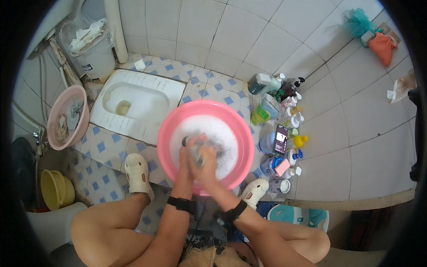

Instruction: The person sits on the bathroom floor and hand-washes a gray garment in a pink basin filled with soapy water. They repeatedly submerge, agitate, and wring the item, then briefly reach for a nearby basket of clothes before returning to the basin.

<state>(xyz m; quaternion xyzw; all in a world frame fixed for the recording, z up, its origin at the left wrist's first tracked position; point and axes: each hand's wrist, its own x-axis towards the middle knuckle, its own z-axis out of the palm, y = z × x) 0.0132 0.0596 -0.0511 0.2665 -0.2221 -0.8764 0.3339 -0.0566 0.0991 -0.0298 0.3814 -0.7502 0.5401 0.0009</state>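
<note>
A pink plastic basin (246, 147) stands on the floor in front of me, between my feet. White suds (204, 124) cover the water in it, with darker patches right of my hands. Over the suds, my left hand (186, 160) and my right hand (207, 163) press together around a wet grey cloth (196, 151), probably a small garment. Both hands grip it; part of the cloth is hidden between the palms, and the fingers are slightly blurred. Each of my wrists wears a black band.
A squat toilet (140, 96) lies beyond the basin at left. A pale pink basin (53, 133) holds other cloths, near a yellow bucket (66, 192). Several bottles line the right wall, with a phone (281, 140) propped among them. A waste bin (100, 65) stands back left.
</note>
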